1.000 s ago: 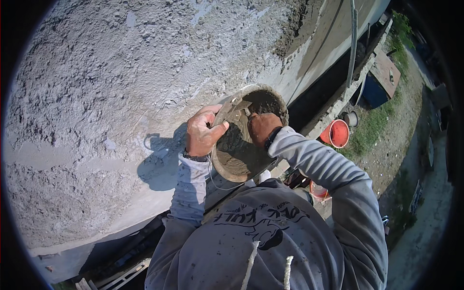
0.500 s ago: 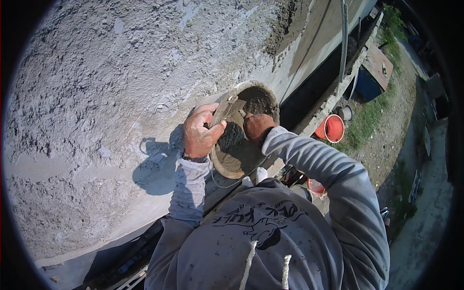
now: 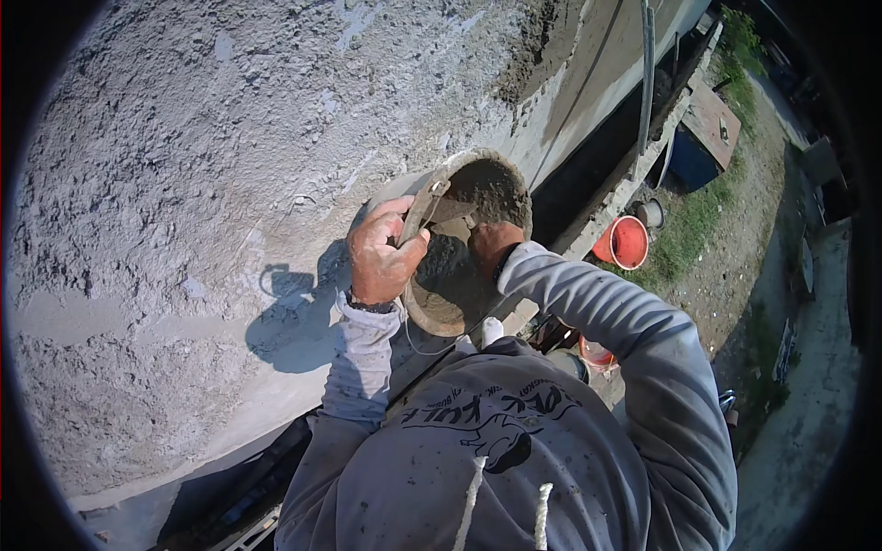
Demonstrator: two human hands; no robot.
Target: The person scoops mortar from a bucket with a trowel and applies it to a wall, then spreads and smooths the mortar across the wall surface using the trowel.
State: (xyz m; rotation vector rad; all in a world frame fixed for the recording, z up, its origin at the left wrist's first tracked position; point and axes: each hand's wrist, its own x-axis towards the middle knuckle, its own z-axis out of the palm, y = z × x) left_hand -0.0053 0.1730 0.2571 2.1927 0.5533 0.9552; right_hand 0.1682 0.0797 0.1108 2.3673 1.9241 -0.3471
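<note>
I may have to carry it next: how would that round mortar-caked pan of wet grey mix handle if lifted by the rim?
The round mortar-caked pan probably feels heavy for its size, since wet grey mix fills much of it. The left hand grips one rim, so it may tip toward the right hand. Its caked rim likely feels gritty rather than slippery.

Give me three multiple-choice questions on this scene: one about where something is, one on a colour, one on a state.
1. Where is the left hand?
A. on the bucket rim
B. on the ground
C. in a pocket

2. What colour is the tub on the ground below?
A. blue
B. orange-red
C. white

3. What state is the bucket in?
A. empty and clean
B. holding wet grey mortar
C. lidded

Answers: 1 A, fingers wrap the rim. 2 B, it shows orange-red beside the grass. 3 B, grey mix fills it, and the right hand reaches inside.
</note>
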